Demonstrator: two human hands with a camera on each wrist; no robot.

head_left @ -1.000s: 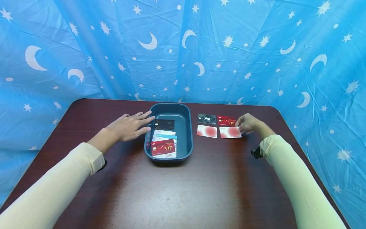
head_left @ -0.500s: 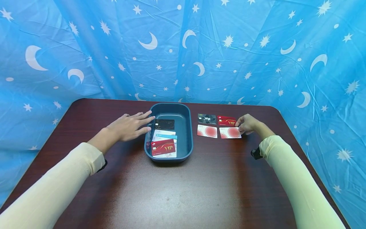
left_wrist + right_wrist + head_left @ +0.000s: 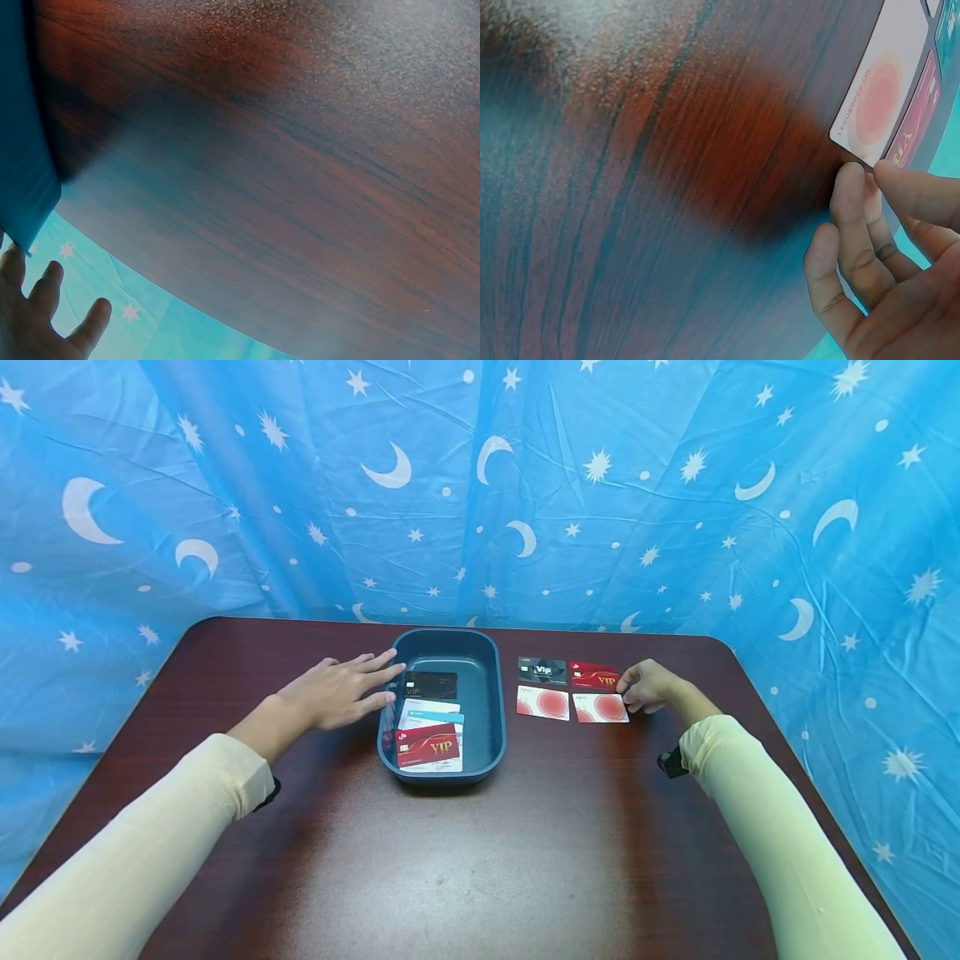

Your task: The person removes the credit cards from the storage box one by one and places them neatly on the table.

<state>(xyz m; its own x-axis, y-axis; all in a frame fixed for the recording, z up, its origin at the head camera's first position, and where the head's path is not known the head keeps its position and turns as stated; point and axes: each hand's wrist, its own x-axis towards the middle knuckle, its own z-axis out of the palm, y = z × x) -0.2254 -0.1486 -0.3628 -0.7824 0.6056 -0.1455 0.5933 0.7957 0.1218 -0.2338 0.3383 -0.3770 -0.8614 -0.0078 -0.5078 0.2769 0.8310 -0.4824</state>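
R hand [image 3: 648,685]: fingertips at rt edge of a thin white rect. card w/ pink-red circles [image 3: 600,708], on the dk reddish-brown wood-grain bench [image 3: 465,860]; can't tell if that grip is pinching the card or just touching it. To its left, small gap btwn, a matching white card [image 3: 543,702]. Row behind: blk-grey rect. "Vip" card [image 3: 542,671] on left, red rect. card w/ gold "VIP" [image 3: 592,676] on rt. L hand [image 3: 337,692]: grip released, fingers spread at left rim of a dk-blue rounded-rect. tray [image 3: 482,718]. Inside, toward far end: blk rect. card w/ "VIP" [image 3: 431,686]; nearer, overlapping pile, 2nd red "VIP" card [image 3: 427,746] on top, lt-blue card [image 3: 437,718] & white ones partly covered. Bkgd: blue fabric curtain w/ white moons & stars [image 3: 450,443].
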